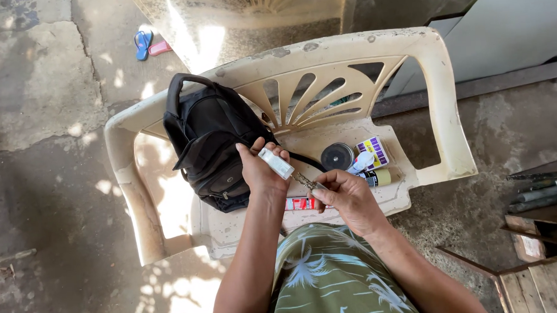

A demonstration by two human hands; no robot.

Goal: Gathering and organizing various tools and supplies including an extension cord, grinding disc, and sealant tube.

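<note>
Holding: left hand [261, 170] was closed on a small white rectangular device [275, 163], above the plastic chair [440, 91] seat.
Working: right hand [347, 197] pinched a thin metal tool [305, 180] at the device's lower end.
Progress: device apparently mid-job; black bag [211, 141], round tin [337, 156], tubes [375, 178] lay untouched on the chair.

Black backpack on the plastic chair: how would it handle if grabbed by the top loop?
The backpack looks like soft fabric, slumped against the chair back, so it would probably sag and swing. Its bulging body suggests contents, so likely some weight. The top loop stands arched, an easy grab.
</note>
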